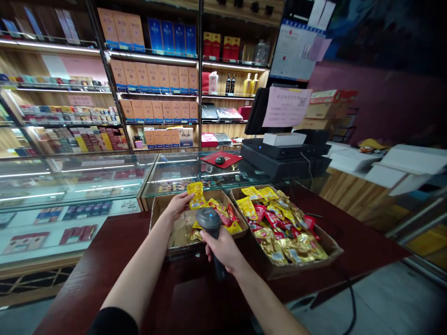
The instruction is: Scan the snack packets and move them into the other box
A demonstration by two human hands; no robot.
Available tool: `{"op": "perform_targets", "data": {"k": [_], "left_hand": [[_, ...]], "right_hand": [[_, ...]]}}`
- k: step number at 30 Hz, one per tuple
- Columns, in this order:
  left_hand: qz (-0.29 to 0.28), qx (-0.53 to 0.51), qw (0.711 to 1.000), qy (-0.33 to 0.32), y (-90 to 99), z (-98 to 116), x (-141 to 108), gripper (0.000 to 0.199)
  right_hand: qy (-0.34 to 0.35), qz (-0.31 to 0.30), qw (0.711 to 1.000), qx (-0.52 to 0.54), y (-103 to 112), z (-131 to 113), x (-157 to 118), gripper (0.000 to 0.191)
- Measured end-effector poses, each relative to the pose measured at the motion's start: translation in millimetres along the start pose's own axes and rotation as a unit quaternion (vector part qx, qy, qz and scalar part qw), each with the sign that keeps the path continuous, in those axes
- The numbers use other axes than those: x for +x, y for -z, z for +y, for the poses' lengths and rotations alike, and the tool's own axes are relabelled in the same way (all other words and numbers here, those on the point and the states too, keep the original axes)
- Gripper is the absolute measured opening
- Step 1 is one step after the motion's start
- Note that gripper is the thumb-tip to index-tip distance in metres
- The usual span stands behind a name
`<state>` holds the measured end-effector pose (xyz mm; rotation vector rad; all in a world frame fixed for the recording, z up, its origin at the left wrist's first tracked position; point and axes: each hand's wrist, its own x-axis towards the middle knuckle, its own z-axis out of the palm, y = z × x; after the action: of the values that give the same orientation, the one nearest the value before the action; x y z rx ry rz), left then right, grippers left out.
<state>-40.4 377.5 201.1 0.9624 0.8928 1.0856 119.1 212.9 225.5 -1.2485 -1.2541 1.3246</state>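
My left hand (180, 204) pinches a yellow snack packet (196, 194) by its left edge, holding it up over the left cardboard box (161, 204). My right hand (223, 248) is wrapped round the handle of a dark barcode scanner (208, 218), whose head is just below and right of the packet. Inside the left box lie some yellow and red packets (223, 213), partly hidden behind the scanner. To the right, a second cardboard box (296, 271) is heaped with gold, yellow and red packets (275, 218).
Both boxes stand on a dark red table (104, 265). Behind it are a glass display counter (174, 167), a mouse (220, 160) on a red mat and a monitor (256, 111) with a pink paper. A black cable (352, 298) hangs at the right. Stocked shelves line the back wall.
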Motion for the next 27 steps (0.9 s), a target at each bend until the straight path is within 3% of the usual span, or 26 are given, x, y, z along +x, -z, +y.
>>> {"op": "perform_targets", "data": {"k": [8,27], "left_hand": [[-0.007,0.01,1.0,0.008,-0.4,-1,0,0.045],[-0.013,0.038,0.999,0.009,-0.2,-3,-1,0.045]], "right_hand": [[-0.017,0.005,1.0,-0.005,-17,15,-1,0.025],[-0.006,0.02,1.0,-0.016,-14,15,1,0.031]]}}
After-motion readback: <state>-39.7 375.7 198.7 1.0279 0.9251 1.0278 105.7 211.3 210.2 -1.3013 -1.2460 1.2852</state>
